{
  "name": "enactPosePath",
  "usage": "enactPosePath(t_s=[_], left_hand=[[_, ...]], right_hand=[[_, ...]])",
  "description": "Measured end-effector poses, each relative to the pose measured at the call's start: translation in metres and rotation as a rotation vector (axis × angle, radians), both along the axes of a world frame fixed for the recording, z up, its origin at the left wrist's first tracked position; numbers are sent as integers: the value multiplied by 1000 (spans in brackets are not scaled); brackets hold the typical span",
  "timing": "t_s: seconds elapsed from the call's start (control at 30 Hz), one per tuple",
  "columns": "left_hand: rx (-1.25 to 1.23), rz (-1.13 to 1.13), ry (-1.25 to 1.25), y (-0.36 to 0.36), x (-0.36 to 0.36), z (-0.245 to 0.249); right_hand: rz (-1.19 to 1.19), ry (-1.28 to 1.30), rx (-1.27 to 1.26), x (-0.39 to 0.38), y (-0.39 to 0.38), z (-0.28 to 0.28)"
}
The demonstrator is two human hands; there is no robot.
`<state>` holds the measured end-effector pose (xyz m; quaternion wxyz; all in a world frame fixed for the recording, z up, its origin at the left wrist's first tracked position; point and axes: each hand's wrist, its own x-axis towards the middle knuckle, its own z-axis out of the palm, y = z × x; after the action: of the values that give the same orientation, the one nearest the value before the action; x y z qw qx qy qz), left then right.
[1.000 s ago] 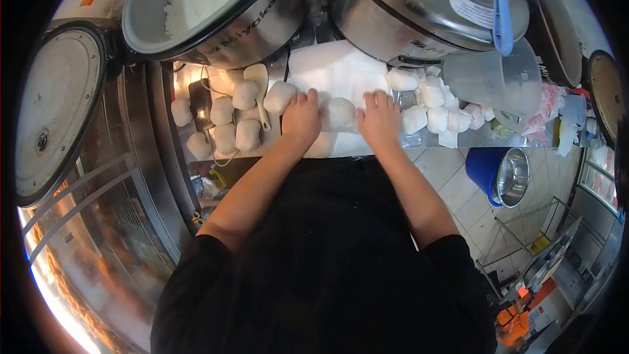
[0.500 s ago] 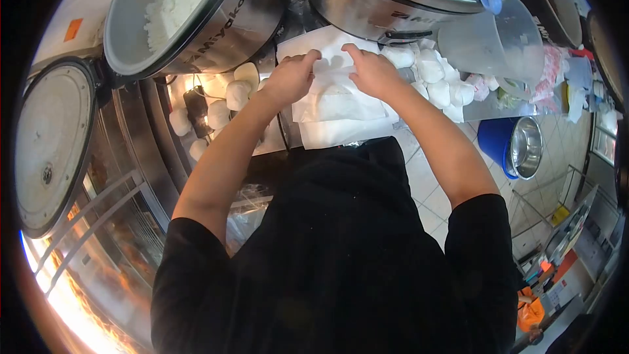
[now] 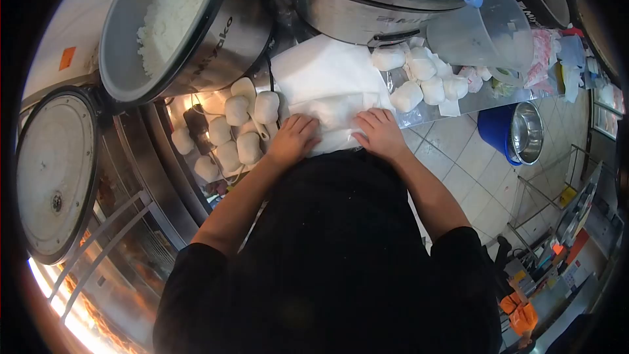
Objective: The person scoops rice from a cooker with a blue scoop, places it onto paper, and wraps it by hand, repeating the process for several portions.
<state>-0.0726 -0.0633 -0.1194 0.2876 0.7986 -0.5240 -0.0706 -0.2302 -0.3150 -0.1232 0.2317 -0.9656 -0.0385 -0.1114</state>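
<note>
A stack of white paper sheets (image 3: pixel 321 62) lies in front of me, its near part folded into a bulging white paper packet (image 3: pixel 334 108). What is inside the packet is hidden. My left hand (image 3: pixel 295 138) grips the packet's near left corner, fingers curled over the paper and thumb toward the middle. At the near right corner, my right hand (image 3: pixel 380 132) holds the paper in the same way. White paper-wrapped bundles (image 3: pixel 432 89) sit in a group to the right. More rounded white bundles (image 3: pixel 237 110) stand to the left, with a pale rice paddle (image 3: pixel 246 89) among them.
An open rice cooker (image 3: pixel 213 53) with white rice (image 3: pixel 173 17) stands at the back left, its lid (image 3: pixel 56 174) swung outward. Behind the paper is a closed cooker (image 3: pixel 354 10). A clear plastic tub (image 3: pixel 481 33) stands at the back right; a blue bucket (image 3: pixel 495 131) is below.
Both hands have come back toward my body, from above the paper's far part to the packet's near corners. Their fingers now curl over the paper. The view has shifted slightly.
</note>
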Motion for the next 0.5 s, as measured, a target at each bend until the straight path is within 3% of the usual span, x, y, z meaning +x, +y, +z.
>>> enactPosePath(t_s=[0.13, 0.2, 0.27, 0.3, 0.33, 0.4, 0.47, 0.5], left_hand=[[157, -75, 22, 7, 15, -23], [252, -96, 10, -7, 22, -19], [618, 291, 438, -38, 30, 9], [616, 289, 428, -46, 38, 8], [616, 337, 477, -53, 45, 6], [614, 387, 523, -64, 53, 8], [597, 260, 144, -71, 55, 16], [596, 269, 146, -70, 54, 13]], right_hand=[[117, 140, -41, 7, -17, -21], [-61, 514, 110, 33, -15, -9], [-147, 639, 168, 61, -17, 14], [-229, 767, 227, 73, -18, 20], [-232, 761, 228, 80, -15, 16], [-230, 529, -29, 90, -11, 4], [-119, 509, -100, 91, -14, 1], [-10, 490, -170, 92, -16, 0]])
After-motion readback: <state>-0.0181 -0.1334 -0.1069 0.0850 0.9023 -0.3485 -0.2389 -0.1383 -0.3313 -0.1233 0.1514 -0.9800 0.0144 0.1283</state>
